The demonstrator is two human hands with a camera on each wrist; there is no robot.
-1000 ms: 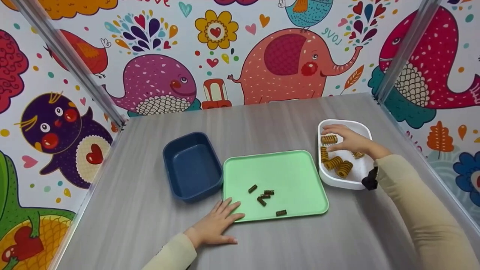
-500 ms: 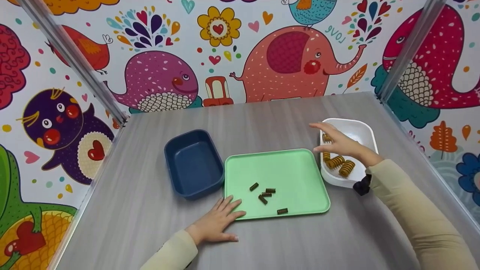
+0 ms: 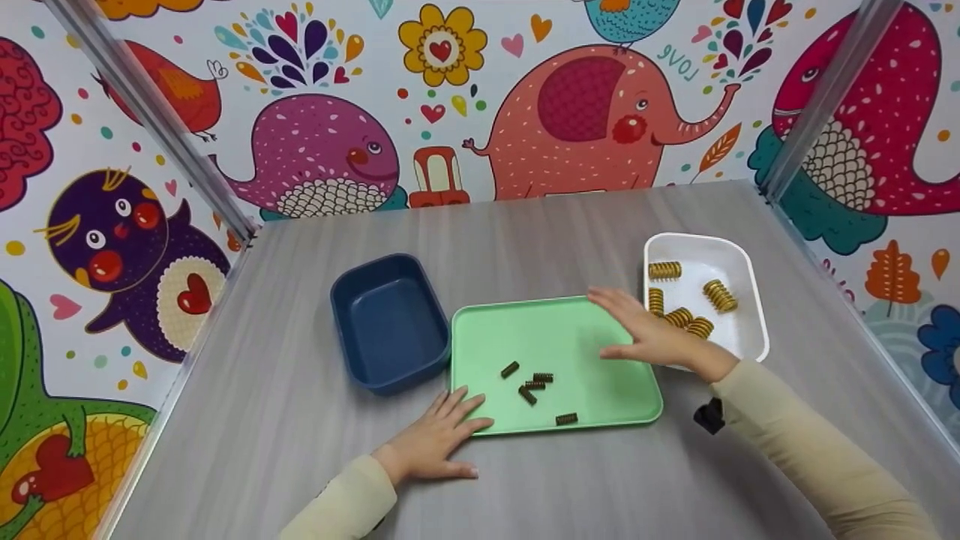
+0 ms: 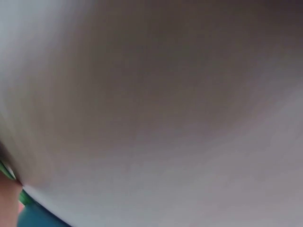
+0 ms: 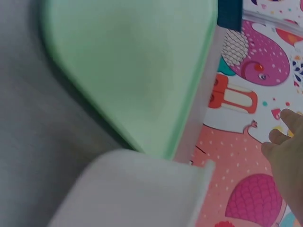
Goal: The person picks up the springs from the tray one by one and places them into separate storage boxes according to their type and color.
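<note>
My left hand [image 3: 436,440] lies with spread fingers at the near left corner of the green tray [image 3: 570,330]. Fingers outstretched and holding nothing, my right hand [image 3: 651,334] hovers over the tray's right side, beside the white bin [image 3: 739,259]. Several large brass-coloured springs lie in that bin, one [image 3: 720,295] apart from the others. On the tray are several small dark springs, one [image 3: 566,418] by the near edge and one [image 3: 510,369] further left. In the right wrist view, part of the right hand [image 5: 289,151] shows at the right edge.
A dark blue bin [image 3: 390,322] stands against the tray's left side, nothing visible inside it. A patterned wall [image 3: 450,112] and metal posts [image 3: 832,97] bound the grey table [image 3: 285,390]. The left wrist view is mostly blurred tabletop [image 4: 189,189].
My right hand has come out from over the white bin, moving left and nearer over the tray, uncovering the large springs. The left hand keeps its place. The head view has tilted slightly down.
</note>
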